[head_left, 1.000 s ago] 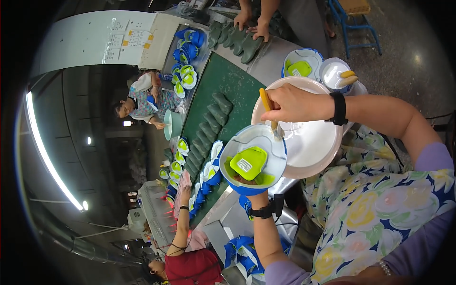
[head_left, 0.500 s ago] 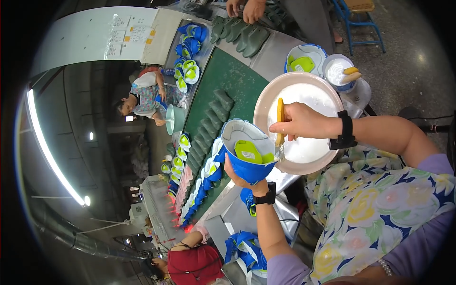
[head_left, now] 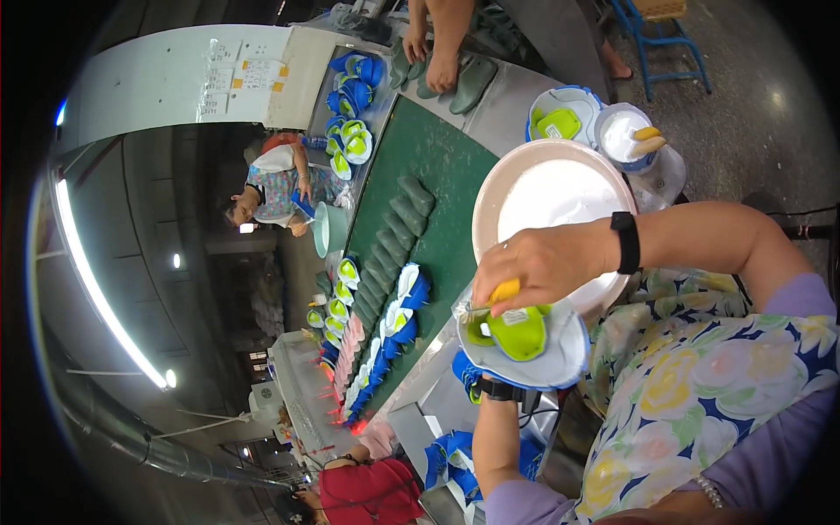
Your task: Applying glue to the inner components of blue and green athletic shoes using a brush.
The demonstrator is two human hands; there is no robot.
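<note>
Since half a second ago, the right hand [head_left: 542, 262] has swung down from the white basin [head_left: 560, 197] to the shoe [head_left: 525, 346] at lower centre of the frame, and the shoe's open top now faces the camera. Its fingers are clenched on a yellow-handled brush [head_left: 500, 293], tip at the shoe's left inner edge. The left hand [head_left: 477, 372] is almost wholly hidden under the shoe; its fingers seem to cup it from below, though the grip itself cannot be seen.

To brush well, I judge the shoe should be kept level and steady, with short strokes along the rim and no drips on the insole.

That shoe has a pale grey-white upper, blue sole edge and bright green insole with a small label.

Farther up, a green belt [head_left: 429, 175] carries dark soles, with blue-and-green shoes beside it and another person's hands [head_left: 433, 52] at the top.
</note>
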